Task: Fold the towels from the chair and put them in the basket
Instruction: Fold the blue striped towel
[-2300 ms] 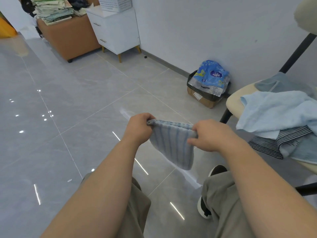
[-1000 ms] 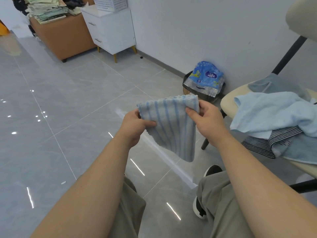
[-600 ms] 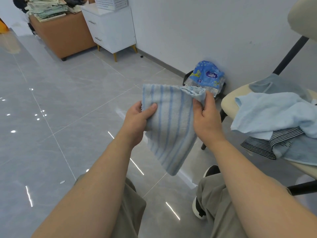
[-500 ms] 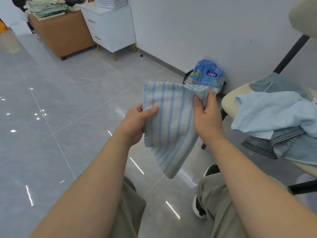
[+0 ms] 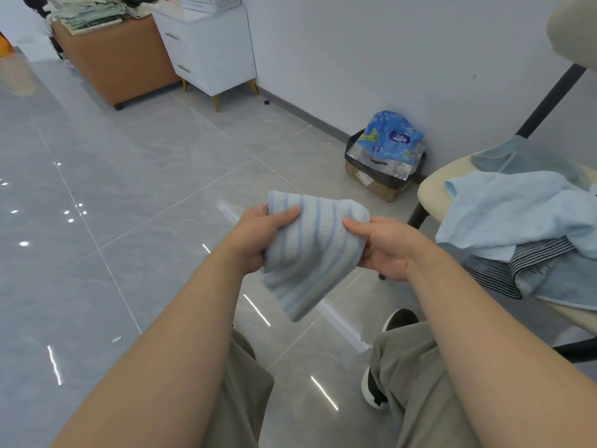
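Floor [image 5: 129, 189]: glossy grey tile with pale seams, ceiling lights mirrored in it. Far left, a brown cabinet [image 5: 122, 63] carries a stack of papers [image 5: 90, 11]. Just to its right stands a white drawer unit [image 5: 210, 50] on slim legs, with a white perforated basket [image 5: 210, 0] on top, cut off by the frame edge. Further right, against the pale wall [image 5: 387, 43], sits a cardboard box [image 5: 371, 185] lined with a black bag and topped by a blue plastic packet [image 5: 391, 140]. At the right edge is a cream chair [image 5: 429, 192] with a loose heap on its seat: a light blue towel [image 5: 517, 215] over a dark striped one [image 5: 504, 270].

You hold the striped towel [image 5: 310, 253] in mid-air over the floor, between your knees and left of the chair. It is pale blue with darker blue stripes, folded into a small thick pad, and its lower corner hangs free. Your left hand [image 5: 258, 237] grips its upper left edge, thumb across the front. Your right hand [image 5: 387, 247] grips the right edge, thumb on the front and fingers curled behind.
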A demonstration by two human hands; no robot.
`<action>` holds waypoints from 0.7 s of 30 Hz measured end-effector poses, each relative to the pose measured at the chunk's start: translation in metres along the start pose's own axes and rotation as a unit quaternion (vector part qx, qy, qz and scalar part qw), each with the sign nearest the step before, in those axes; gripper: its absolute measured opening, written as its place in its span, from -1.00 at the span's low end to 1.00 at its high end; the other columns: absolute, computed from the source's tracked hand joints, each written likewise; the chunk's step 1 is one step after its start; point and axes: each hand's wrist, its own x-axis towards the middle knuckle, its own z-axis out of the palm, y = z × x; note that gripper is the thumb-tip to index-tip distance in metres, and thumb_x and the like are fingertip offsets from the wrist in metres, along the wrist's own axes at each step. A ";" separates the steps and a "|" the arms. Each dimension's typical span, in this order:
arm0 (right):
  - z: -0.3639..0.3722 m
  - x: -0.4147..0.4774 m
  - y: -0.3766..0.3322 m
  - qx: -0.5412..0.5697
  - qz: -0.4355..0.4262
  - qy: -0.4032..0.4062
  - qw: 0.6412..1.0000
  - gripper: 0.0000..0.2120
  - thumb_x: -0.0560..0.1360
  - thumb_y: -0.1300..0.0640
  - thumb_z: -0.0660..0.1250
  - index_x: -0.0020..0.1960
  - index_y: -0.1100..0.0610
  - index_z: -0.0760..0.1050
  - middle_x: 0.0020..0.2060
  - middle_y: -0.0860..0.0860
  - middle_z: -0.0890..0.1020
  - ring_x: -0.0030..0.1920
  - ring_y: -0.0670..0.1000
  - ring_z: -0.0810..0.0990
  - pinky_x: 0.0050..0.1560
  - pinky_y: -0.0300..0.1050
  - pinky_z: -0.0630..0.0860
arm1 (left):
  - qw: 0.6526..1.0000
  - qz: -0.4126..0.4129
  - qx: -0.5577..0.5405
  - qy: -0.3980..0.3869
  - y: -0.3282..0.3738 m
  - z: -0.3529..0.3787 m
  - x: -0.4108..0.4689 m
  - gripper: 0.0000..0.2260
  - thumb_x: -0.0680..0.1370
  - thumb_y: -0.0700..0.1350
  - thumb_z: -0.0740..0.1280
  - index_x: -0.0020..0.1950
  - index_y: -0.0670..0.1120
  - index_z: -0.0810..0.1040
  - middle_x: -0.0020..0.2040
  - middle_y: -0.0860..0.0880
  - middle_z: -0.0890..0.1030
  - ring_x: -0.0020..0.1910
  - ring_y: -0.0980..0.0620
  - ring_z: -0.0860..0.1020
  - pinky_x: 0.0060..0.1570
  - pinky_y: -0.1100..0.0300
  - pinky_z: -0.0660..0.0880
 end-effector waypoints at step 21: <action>-0.010 0.019 0.005 -0.101 -0.074 0.097 0.987 -0.43 0.62 0.03 0.30 0.55 -0.20 0.16 0.44 0.04 0.43 0.15 0.11 0.63 0.17 0.14 0.58 | 0.997 -0.001 0.079 -0.024 -0.007 -0.001 0.008 -0.77 0.52 -0.18 0.43 0.17 -0.11 0.62 0.08 -0.08 0.71 0.09 -0.09 0.66 0.16 0.00 0.54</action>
